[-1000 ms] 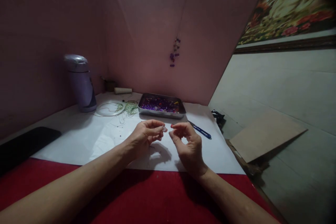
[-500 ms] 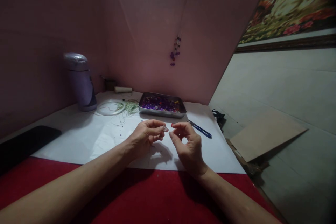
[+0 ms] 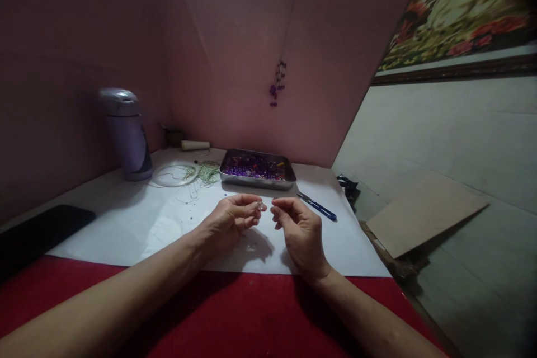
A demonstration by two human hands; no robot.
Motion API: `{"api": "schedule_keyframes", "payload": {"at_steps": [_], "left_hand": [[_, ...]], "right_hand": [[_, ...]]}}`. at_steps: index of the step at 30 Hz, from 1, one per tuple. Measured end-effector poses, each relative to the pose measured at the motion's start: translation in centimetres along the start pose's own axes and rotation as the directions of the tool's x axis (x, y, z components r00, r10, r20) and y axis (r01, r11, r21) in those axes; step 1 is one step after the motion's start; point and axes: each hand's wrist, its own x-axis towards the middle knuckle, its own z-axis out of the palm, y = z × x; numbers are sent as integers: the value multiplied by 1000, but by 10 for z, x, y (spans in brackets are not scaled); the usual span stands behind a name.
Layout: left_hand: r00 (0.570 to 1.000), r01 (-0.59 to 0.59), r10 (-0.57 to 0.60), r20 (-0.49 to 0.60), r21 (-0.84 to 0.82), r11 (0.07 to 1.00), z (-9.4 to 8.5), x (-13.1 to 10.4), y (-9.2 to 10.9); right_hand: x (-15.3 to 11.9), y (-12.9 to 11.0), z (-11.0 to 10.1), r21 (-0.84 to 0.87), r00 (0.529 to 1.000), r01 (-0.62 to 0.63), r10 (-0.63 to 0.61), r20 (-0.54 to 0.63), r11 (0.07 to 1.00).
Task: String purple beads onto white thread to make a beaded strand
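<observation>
My left hand (image 3: 229, 215) is closed, pinching a small clear bead (image 3: 260, 207) between thumb and fingertips. Close by on the right, my right hand (image 3: 302, 232) has its thumb and index finger drawn together in a pinch; whatever lies between them is too small to make out. A short gap separates the two sets of fingertips. Both hands are held over the white sheet (image 3: 168, 246). Behind them stands a metal tray (image 3: 258, 182) with purple beads (image 3: 255, 168) in it. Blue-handled thread snips (image 3: 318, 205) lie to the right of my right hand.
At the left stand a purple bottle (image 3: 128, 140) and a dark flat object (image 3: 50, 229). A clear ring (image 3: 174, 179), green thread (image 3: 207, 172) and a pale cylinder (image 3: 195, 145) lie toward the back. A beaded strand (image 3: 277, 86) hangs on the pink panel (image 3: 226, 56).
The right thumb has moved up to the index finger, closing the gap between them. The left hand keeps its pinch on the bead. The whole view has shifted slightly.
</observation>
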Motion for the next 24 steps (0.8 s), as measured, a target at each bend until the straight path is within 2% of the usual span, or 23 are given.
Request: {"api": "schedule_keyframes", "payload": {"at_steps": [3,13,24], "left_hand": [[999,31,-30,13,-32,999,0,0,0],[999,39,-38,20,-56,998,2,-1,1],[999,24,-24,25,-29,999,0,0,-1]], "right_hand": [[0,-1,0,-3,1000,8,-8,16,1000],[-1,-10,0,-212,987,158,-147,68,964],[-1,-10,0,-270,985,172,-159,68,947]]}}
